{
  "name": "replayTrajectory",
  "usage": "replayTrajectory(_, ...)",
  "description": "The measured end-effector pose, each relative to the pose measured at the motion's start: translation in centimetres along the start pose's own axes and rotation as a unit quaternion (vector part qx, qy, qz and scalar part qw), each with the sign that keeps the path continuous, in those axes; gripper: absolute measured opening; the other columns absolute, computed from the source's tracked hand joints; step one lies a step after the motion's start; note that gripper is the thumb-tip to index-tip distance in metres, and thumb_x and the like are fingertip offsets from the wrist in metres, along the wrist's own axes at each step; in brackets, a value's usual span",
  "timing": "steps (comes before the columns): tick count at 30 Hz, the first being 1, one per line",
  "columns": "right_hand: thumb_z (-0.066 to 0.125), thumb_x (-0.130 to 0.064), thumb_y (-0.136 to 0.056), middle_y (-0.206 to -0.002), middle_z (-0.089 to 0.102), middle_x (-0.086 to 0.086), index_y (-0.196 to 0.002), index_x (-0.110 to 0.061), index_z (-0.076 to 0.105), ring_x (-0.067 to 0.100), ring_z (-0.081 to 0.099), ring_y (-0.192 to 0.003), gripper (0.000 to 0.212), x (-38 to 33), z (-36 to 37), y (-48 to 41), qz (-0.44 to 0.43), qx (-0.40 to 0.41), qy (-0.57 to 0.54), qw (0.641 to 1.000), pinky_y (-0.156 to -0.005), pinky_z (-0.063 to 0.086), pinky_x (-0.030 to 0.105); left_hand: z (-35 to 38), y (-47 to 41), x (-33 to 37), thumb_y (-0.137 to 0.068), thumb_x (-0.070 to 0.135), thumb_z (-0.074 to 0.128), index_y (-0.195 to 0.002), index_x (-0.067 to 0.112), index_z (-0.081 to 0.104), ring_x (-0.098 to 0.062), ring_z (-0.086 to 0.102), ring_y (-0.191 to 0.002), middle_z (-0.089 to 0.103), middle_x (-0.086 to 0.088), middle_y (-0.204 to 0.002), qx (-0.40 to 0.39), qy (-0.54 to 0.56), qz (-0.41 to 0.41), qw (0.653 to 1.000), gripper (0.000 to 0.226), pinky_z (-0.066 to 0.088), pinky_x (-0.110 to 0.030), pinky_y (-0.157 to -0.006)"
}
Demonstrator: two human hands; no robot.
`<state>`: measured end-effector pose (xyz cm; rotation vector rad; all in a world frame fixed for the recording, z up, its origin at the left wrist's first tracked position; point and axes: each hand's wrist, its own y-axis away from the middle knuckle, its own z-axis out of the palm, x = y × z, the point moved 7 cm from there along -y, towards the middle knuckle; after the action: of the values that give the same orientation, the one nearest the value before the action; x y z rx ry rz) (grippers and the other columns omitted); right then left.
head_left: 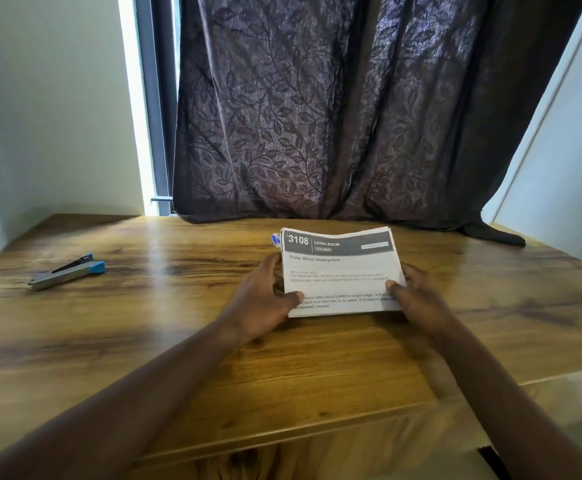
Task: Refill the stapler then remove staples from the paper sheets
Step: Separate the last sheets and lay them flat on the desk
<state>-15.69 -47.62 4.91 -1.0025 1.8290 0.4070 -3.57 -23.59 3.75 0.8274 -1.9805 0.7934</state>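
Note:
A stack of printed paper sheets (341,268), headed "3108 LIVING ROOM", is held at the middle of the wooden table (144,334). My left hand (265,299) grips its left edge, thumb on top. My right hand (414,296) grips the right edge the same way. A small blue-and-white item (275,240) peeks out at the stack's far left corner. The stapler (68,271), silver with blue ends, lies far left on the table, its top slightly raised, apart from both hands.
A dark leaf-patterned curtain (334,116) hangs behind the table and drapes onto its back edge. White walls stand at the left and right. The table's front edge runs close to my body.

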Motion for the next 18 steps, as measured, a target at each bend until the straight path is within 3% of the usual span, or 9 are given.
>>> replayTrajectory(4,0.050,-0.009,-0.104,-0.126,0.066,0.007,-0.137,-0.009,0.057,0.022,0.062,-0.106,0.033,0.7,-1.5,-3.3,0.061,-0.053,0.105,0.991,-0.088,0.050,0.038,1.6,-1.6,0.9,-0.087,0.024,0.076,-0.139,0.029,0.046,-0.009,0.067,-0.100,0.071,0.012,-0.112,0.014,-0.060,-0.007,0.998,0.060,0.058,-0.034,-0.089)
replayTrajectory(7,0.051,-0.006,-0.102,-0.127,0.066,0.010,-0.131,-0.005,0.062,0.022,0.062,-0.102,0.031,1.4,-1.9,-4.4,0.063,-0.073,0.208,0.973,-0.079,0.052,0.034,3.1,-2.2,2.0,-0.083,0.036,0.070,-0.128,0.036,0.062,-0.013,0.069,-0.105,0.073,0.013,-0.120,-0.011,-0.166,0.015,0.986,0.046,0.058,-0.038,-0.091)
replayTrajectory(10,0.054,-0.009,-0.098,-0.120,0.070,0.010,-0.123,-0.007,0.068,0.020,0.063,-0.092,0.028,2.6,-2.0,-4.5,0.056,-0.064,0.281,0.956,-0.070,0.052,0.031,3.9,-2.4,2.2,-0.081,0.042,0.065,-0.127,0.038,0.063,-0.014,0.069,-0.100,0.074,0.015,-0.116,-0.035,-0.216,0.016,0.976,0.046,0.059,-0.037,-0.086)
replayTrajectory(12,0.055,-0.015,-0.095,-0.118,0.072,0.011,-0.116,-0.009,0.071,0.023,0.065,-0.093,0.027,3.1,-2.2,-4.4,0.054,-0.044,0.311,0.948,-0.077,0.055,0.038,4.2,-2.5,2.3,-0.081,0.045,0.064,-0.128,0.035,0.064,-0.012,0.069,-0.095,0.074,0.015,-0.116,-0.041,-0.239,0.017,0.970,0.048,0.060,-0.037,-0.081)
replayTrajectory(14,0.054,-0.025,-0.095,-0.127,0.066,0.013,-0.121,-0.011,0.067,0.028,0.062,-0.107,0.031,3.0,-2.3,-4.2,0.065,-0.031,0.347,0.935,-0.092,0.054,0.044,4.1,-2.4,2.4,-0.081,0.052,0.063,-0.131,0.036,0.061,-0.014,0.069,-0.095,0.073,0.013,-0.120,-0.045,-0.263,0.020,0.963,0.052,0.060,-0.035,-0.080)
replayTrajectory(16,0.053,-0.035,-0.099,-0.145,0.050,0.015,-0.137,-0.012,0.053,0.036,0.047,-0.131,0.044,1.8,-2.6,-3.6,0.069,0.009,0.398,0.915,-0.105,0.040,0.049,2.8,-1.8,2.4,-0.084,0.060,0.064,-0.134,0.034,0.056,-0.019,0.068,-0.101,0.072,0.008,-0.121,-0.026,-0.274,0.012,0.961,0.058,0.056,-0.034,-0.080)
replayTrajectory(18,0.053,-0.040,-0.099,-0.152,0.042,0.014,-0.146,-0.014,0.044,0.037,0.037,-0.139,0.054,-0.5,-2.4,-2.6,0.018,0.081,0.391,0.917,-0.110,0.032,0.053,0.1,-0.8,2.0,-0.082,0.068,0.063,-0.144,0.031,0.042,-0.023,0.064,-0.113,0.066,0.003,-0.129,0.011,-0.293,0.002,0.956,0.074,0.055,-0.040,-0.086)
